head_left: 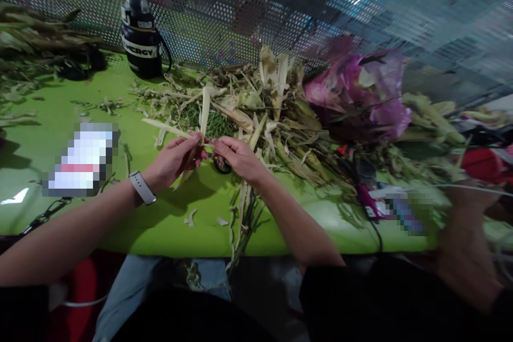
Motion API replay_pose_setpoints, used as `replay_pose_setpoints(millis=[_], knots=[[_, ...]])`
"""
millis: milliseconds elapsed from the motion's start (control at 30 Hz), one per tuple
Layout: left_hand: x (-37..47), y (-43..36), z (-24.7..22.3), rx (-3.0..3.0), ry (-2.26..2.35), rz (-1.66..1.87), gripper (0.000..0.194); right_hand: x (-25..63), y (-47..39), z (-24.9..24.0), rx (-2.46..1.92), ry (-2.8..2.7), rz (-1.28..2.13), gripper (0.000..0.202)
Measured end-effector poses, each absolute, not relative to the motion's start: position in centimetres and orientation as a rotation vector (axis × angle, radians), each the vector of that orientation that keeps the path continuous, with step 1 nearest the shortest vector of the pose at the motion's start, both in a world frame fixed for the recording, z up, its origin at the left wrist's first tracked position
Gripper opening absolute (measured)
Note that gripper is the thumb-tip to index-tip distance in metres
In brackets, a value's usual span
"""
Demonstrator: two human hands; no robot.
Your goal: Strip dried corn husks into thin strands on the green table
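Observation:
Both hands meet over the green table (168,230), with strips of pale dried husk between them. My left hand (181,157), a light watch band at its wrist, is closed on a pale husk strip (168,127) that sticks out to the left. Another pale strip (206,109) rises from the fingers. My right hand (238,157) pinches the same husk close beside the left fingertips. Under the right fingers shows a dark ring-shaped thing (222,165), partly hidden. Just behind the hands lies a bunch of thin green stems (216,124).
A heap of dried husks (296,144) spreads behind and right. A black bottle (142,43) stands by the perforated screen. A phone (82,160) lies left; another phone (406,214) lies right, near a person's blurred arm (467,235). A pink plastic bag (360,93) sits behind.

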State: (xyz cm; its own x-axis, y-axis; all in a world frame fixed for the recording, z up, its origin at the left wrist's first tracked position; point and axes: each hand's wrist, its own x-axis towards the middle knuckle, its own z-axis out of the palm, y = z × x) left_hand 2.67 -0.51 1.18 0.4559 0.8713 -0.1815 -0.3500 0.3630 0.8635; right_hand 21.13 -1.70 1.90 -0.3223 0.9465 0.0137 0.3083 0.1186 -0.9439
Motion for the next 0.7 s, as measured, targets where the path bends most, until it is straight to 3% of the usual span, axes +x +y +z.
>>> replay_pose_setpoints(millis=[200,533,600,700], knots=[[2.5,-0.5,0.9,1.092,0.709,0.794,0.031,20.9,-2.0,2.1,-1.189,-1.673,1.211,0.047],[2.6,-0.4,0.8,1.048,0.678,0.775,0.019,21.1,-1.5,1.6,-1.185,-1.588,1.222,0.043],[2.6,-0.4,0.9,1.023,0.651,0.803,0.020,21.4,-1.4,1.7,-1.201,-1.615,1.050,0.039],[2.6,-0.1,0.8,1.004,0.554,0.924,0.022,21.8,-1.5,2.0,-1.171,-1.561,0.469,0.030]])
